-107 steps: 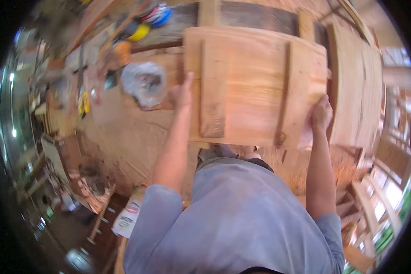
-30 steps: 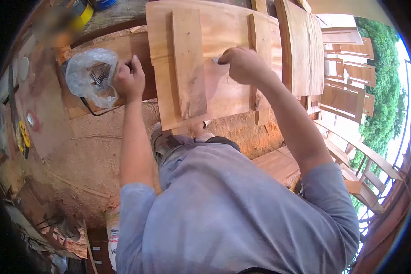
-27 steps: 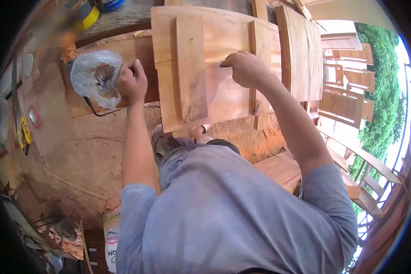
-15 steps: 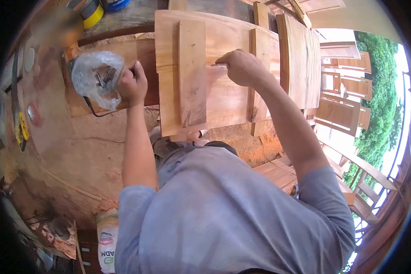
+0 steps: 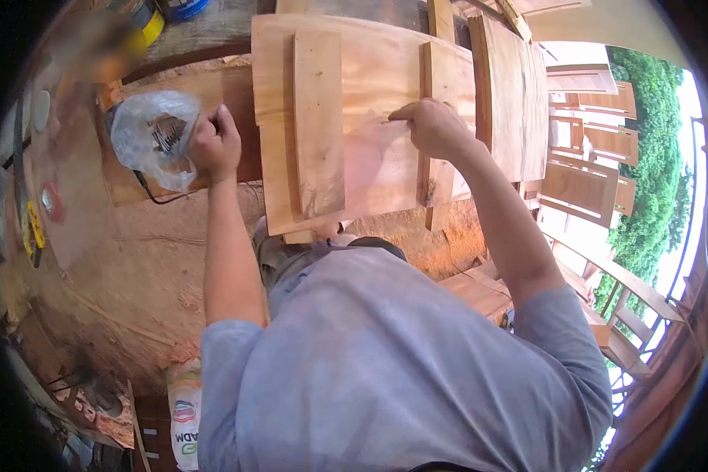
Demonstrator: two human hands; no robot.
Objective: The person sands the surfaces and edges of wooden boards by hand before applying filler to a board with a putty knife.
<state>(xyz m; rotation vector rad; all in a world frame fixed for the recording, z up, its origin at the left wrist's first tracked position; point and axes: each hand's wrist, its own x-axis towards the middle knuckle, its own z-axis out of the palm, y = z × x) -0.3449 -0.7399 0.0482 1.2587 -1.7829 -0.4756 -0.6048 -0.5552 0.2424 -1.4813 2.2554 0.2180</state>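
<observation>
My left hand [image 5: 216,148] is closed round the gathered edge of a clear plastic bag [image 5: 134,130]. Several thin metal screws or nails [image 5: 167,136] show inside the bag. Above a wide wooden panel [image 5: 377,177], my right hand [image 5: 439,130] has its thumb and index finger pinched together; anything between them is too small to make out. One wooden batten [image 5: 318,126] lies across the panel's left part. A second batten [image 5: 440,82] crosses the right part, partly covered by my right hand.
More boards [image 5: 515,102] stand right of the panel. A dark bench [image 5: 212,35] runs behind, with yellow-banded tape or a can [image 5: 154,30] on it. A yellow-handled saw [image 5: 33,232] is at far left. A printed sack [image 5: 185,417] lies on the dirt floor.
My right hand has moved right and slightly toward me over the panel, nearer the right batten. The whole view has shifted a little; my left hand keeps hold of the bag.
</observation>
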